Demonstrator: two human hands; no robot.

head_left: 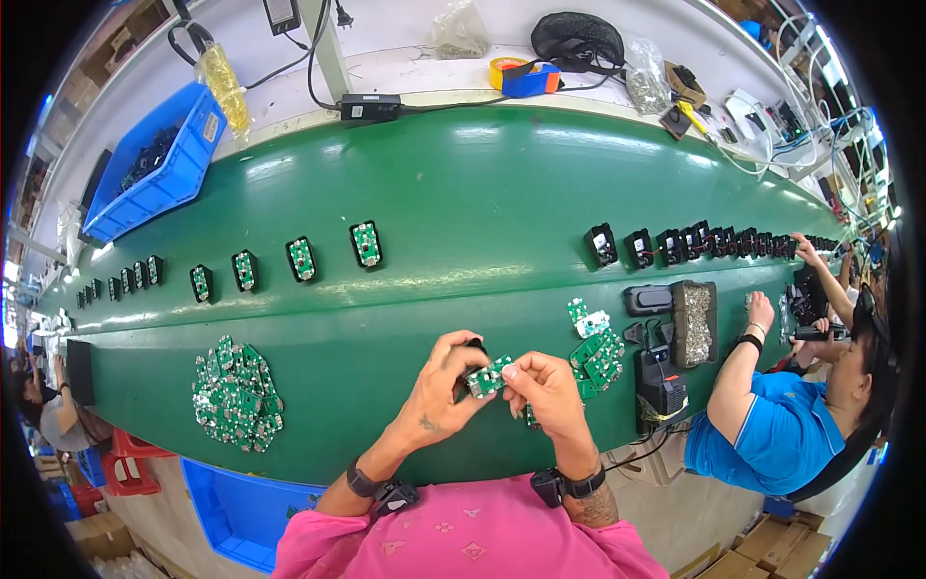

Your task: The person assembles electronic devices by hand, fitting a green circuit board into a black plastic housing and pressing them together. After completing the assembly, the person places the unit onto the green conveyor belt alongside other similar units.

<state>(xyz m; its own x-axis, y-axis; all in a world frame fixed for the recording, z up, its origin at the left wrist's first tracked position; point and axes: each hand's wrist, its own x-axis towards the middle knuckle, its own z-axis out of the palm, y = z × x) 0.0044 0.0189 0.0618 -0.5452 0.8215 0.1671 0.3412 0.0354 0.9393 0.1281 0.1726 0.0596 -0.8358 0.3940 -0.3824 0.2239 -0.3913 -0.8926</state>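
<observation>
Close in front of my body, a green circuit board [489, 377] sits between my two hands. My left hand [439, 391] is closed round a small black case [475, 344], mostly hidden by its fingers, with the board against it. With thumb and fingertips, my right hand [546, 388] pinches the right end of the board. Whether the board is seated in the case, I cannot tell. Right beside my right hand lies a loose heap of green boards [600, 361]. Another, larger pile of boards [236, 396] rests on the green work surface [386, 352] to the left.
Black cases with boards [367, 244] stand in a row at left; more black cases [601, 246] line the far right. A screw-filled tray [694, 323] and black device [661, 386] sit at right, near a co-worker in blue [772, 425]. Blue bin [159, 164] stands far left.
</observation>
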